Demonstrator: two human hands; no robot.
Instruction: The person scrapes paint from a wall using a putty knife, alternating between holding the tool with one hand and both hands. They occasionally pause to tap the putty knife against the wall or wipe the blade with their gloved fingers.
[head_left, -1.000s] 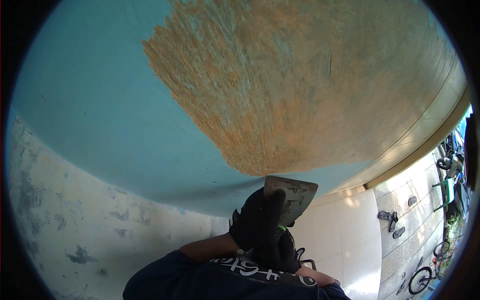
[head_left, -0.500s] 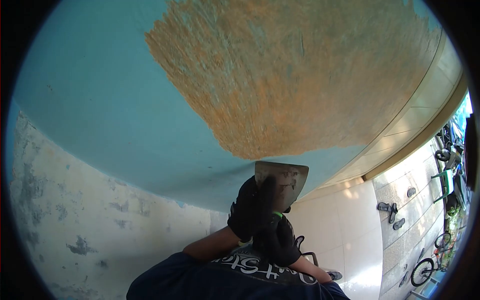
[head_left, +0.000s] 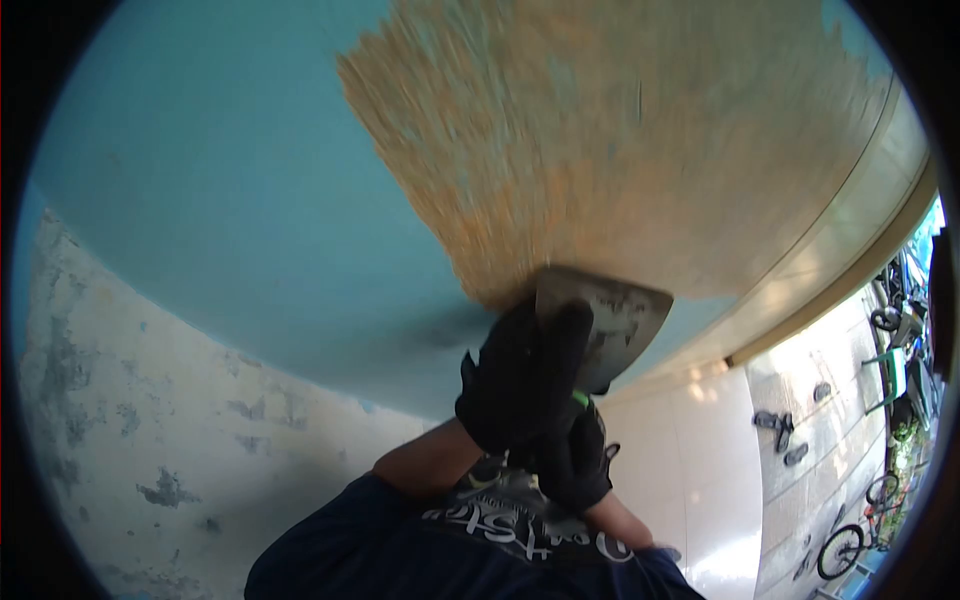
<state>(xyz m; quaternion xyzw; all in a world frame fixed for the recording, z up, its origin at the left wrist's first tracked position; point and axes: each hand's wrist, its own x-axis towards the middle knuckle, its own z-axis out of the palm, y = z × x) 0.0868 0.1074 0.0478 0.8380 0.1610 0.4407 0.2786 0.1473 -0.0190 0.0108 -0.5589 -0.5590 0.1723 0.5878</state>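
Both of my hands wear black gloves and hold one wide-bladed scraper (head_left: 615, 325). My left hand (head_left: 525, 375) is closed on it, a thumb or finger lying along the blade. Lower down, my right hand (head_left: 577, 465) is closed around the handle area, where a small green part shows. Most of the handle is hidden by the gloves. The blade's edge meets the lower end of a rough brown-orange patch (head_left: 600, 170) on a blue painted surface (head_left: 230, 200). The blade is tilted and has dark smudges.
A pale wall (head_left: 190, 420) with grey worn spots lies at lower left. At right are a tiled floor (head_left: 690, 450), a beige trim edge (head_left: 800, 315), sandals (head_left: 775, 425), a bicycle (head_left: 842, 548), a motorbike (head_left: 895, 320) and a green chair-like item (head_left: 888, 378).
My hands and the scraper have moved up and to the right, from just below the brown patch onto its lower edge. The blade has turned clockwise. The view has shifted slightly.
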